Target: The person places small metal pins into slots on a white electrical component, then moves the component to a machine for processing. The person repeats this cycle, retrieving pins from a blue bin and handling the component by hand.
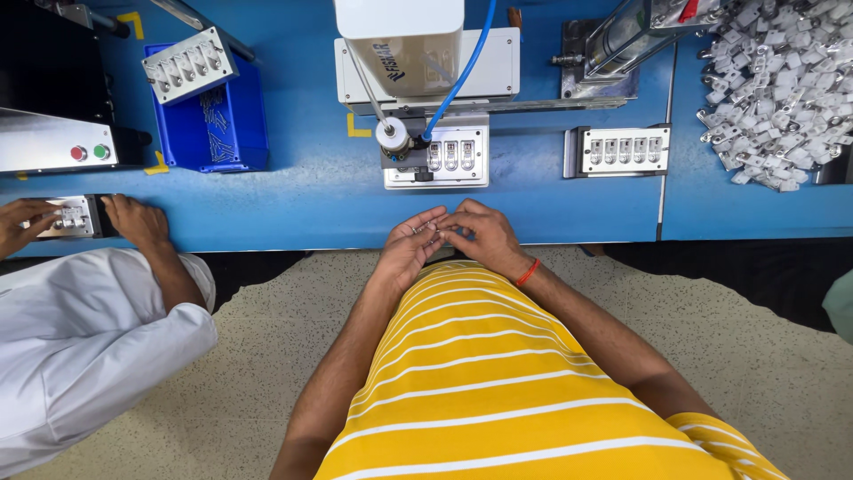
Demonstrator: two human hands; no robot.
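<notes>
Blue flat-topped desk (293, 191) carries a blue plastic bin of small metal pins (218, 120), two white metal fixture plates (622, 151), and a heap of small white plastic parts (782, 89) far right.

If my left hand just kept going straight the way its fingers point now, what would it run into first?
The left hand points up and right, straight at the right hand; their fingertips already meet around small metal parts, so it would likely press into the right hand first.

A blue counter (293, 191) fills the upper half of the frame, lit evenly and brightly (no hard shadows anywhere), with yellow corner marks taped on it at the upper left. Below it, a speckled beige floor (782, 356) spreads across the lower frame, dark beneath the counter's edge.
</notes>
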